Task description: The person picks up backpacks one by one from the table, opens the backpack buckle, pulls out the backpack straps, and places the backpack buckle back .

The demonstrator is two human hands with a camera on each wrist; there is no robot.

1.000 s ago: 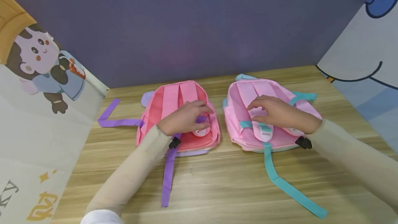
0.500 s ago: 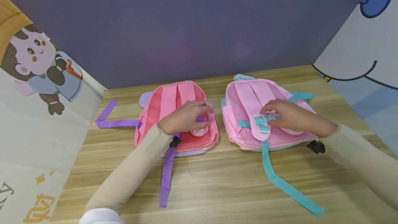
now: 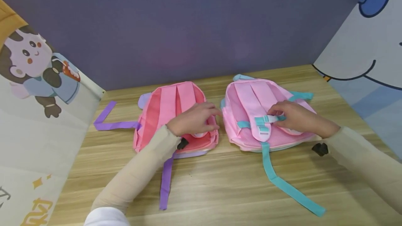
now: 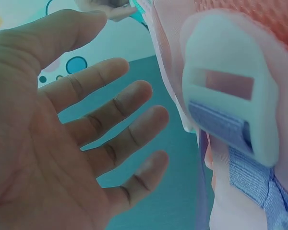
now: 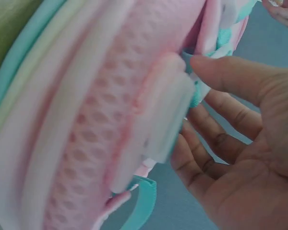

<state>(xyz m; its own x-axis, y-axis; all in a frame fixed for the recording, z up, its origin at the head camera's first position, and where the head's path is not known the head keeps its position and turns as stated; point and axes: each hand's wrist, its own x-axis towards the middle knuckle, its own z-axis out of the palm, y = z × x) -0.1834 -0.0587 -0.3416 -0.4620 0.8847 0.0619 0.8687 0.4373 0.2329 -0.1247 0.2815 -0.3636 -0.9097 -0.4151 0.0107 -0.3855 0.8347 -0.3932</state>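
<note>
Two small backpacks lie side by side, strap side up: a coral-pink one [image 3: 168, 102] on the left, a light-pink one [image 3: 230, 111] on the right. My left hand [image 3: 198, 118] hovers over the lower right of the coral backpack, fingers spread and holding nothing. In the left wrist view its white strap adjuster [image 4: 230, 91] with purple webbing [image 4: 252, 177] faces the palm. My right hand [image 3: 292, 116] pinches the teal chest strap [image 3: 281, 118] of the light-pink backpack between thumb and fingers. A pale buckle [image 3: 270, 119] sits on that strap, beside the shoulder strap [image 3: 251, 107].
Purple straps [image 3: 116, 125] trail from the coral backpack to the left and front. A long teal strap [image 3: 295, 193] runs forward over the wooden table [image 3: 220, 187]. A dark wall [image 3: 204, 27] stands behind, with printed cartoon panels at both sides.
My right hand has shifted right, uncovering the light-pink shoulder strap, and now draws the teal chest strap out to the right. My left hand has moved slightly right over the coral backpack.
</note>
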